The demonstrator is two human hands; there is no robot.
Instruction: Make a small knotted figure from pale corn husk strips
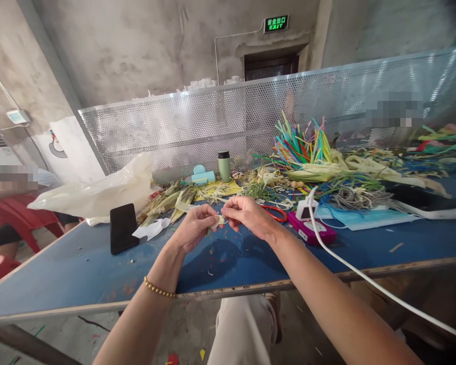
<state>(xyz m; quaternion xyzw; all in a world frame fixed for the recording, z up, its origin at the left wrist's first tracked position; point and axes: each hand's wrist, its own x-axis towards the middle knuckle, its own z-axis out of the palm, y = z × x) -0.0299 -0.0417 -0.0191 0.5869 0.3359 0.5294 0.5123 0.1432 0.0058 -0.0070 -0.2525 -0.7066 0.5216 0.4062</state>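
Note:
Above the front of the blue table (79, 274), my two hands meet. My left hand (195, 225), a gold bead bracelet (159, 288) at its wrist, is closed in a pinch on a small pale piece of corn husk (221, 220). My right hand (249, 215) touches the piece's right side with its fingers pressed together; what lies between those fingertips is too small to tell. A thin pale thread (240, 244) dangles below the right hand. Just behind it lie red-handled scissors (275, 214), partly hidden.
A black phone (123, 228) and white scrap (151, 229) lie left. Dried husks (171, 203), a green bottle (224, 166) and colourful strips (302, 142) fill the back. Right are a magenta box (312, 230) and a white cable (349, 263) crossing the table edge. A perforated metal screen (167, 126) stands behind.

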